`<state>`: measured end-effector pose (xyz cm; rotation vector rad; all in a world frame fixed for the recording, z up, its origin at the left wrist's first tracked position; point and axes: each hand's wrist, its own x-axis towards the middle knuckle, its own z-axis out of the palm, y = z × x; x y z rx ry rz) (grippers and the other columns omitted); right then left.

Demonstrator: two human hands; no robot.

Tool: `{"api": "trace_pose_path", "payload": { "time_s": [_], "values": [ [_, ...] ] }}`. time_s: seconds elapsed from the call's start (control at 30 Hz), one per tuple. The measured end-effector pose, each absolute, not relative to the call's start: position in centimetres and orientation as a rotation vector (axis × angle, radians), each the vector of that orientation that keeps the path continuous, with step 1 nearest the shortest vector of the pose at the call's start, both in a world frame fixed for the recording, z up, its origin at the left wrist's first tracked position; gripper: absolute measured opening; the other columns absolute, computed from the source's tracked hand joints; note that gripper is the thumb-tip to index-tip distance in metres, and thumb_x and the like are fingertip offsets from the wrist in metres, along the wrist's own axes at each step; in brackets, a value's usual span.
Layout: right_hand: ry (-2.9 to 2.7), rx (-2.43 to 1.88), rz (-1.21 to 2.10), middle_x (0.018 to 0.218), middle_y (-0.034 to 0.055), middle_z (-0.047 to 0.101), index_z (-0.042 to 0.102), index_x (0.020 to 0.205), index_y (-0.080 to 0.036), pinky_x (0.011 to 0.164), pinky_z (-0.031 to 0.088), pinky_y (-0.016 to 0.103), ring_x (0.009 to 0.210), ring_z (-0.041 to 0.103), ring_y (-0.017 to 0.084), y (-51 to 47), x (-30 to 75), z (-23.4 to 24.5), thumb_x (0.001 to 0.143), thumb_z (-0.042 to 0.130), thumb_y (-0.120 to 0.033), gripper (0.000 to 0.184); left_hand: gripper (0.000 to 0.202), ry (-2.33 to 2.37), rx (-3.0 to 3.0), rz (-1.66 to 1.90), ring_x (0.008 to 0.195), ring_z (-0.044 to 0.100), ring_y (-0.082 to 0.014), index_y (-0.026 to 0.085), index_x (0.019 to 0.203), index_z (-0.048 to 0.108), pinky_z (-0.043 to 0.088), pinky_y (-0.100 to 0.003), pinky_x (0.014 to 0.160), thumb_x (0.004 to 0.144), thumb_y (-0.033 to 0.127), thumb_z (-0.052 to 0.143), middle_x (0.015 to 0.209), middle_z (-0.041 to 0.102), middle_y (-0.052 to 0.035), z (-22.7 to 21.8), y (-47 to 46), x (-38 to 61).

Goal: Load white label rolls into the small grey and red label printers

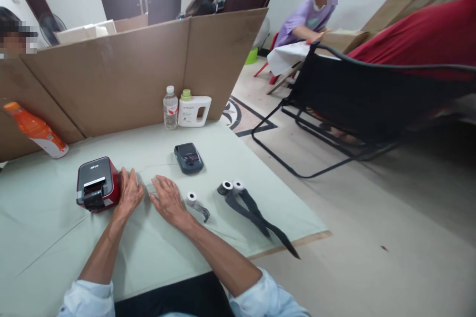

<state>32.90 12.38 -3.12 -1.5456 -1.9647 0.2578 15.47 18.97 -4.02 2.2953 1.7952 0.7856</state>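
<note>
- L hand open, nr red/blk boxy plastic printer; lid prob. down.
- R hand open, empty.
- Sm. white roll w/ dk tail out; what's left unclear.

Red-and-black boxy device partly hidden by left hand, white plastic jug with fine print too small to read, red cloth cut off at right.

Both hands apart, unclenched, backs upward.
</note>
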Motion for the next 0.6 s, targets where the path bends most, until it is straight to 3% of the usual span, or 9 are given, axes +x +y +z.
{"api": "trace_pose_path", "payload": {
  "time_s": [0.2,0.43,0.6],
  "values": [
    [-2.038,-1.645,0.309,0.166,0.0206,0.043,0.051,0.154,-0.013,0.127,0.026,0.056,0.156,0.038,0.034,12.3,32.9,-4.0,0.101,0.062,-0.035,0.058,0.065,1.835,2.282,0.808,0.161,0.015,-0.0491,0.008,0.150,0.044,0.025,-0.067,0.127,0.090,0.025,0.059,0.171,0.020,-0.0303,-4.2,19.5,15.6],
    [-2.058,-1.623,0.287,0.167,0.0189,0.042,0.052,0.154,-0.016,0.127,0.026,0.057,0.157,0.036,0.033,12.2,32.9,-3.8,0.103,0.061,-0.039,0.057,0.060,1.856,2.262,0.755,0.159,0.021,-0.0502,0.011,0.148,0.048,0.032,-0.073,0.120,0.095,0.039,0.060,0.167,0.031,-0.0306,-3.4,19.5,15.8],
    [-2.089,-1.606,0.306,0.167,0.0199,0.041,0.052,0.155,-0.015,0.127,0.027,0.060,0.158,0.036,0.035,11.7,32.7,-3.4,0.102,0.063,-0.042,0.060,0.055,1.707,2.409,0.645,0.158,0.031,-0.0423,0.012,0.151,0.048,0.037,-0.065,0.121,0.102,0.039,0.050,0.167,0.036,-0.0267,-4.0,16.0,14.7]
  ]
}}
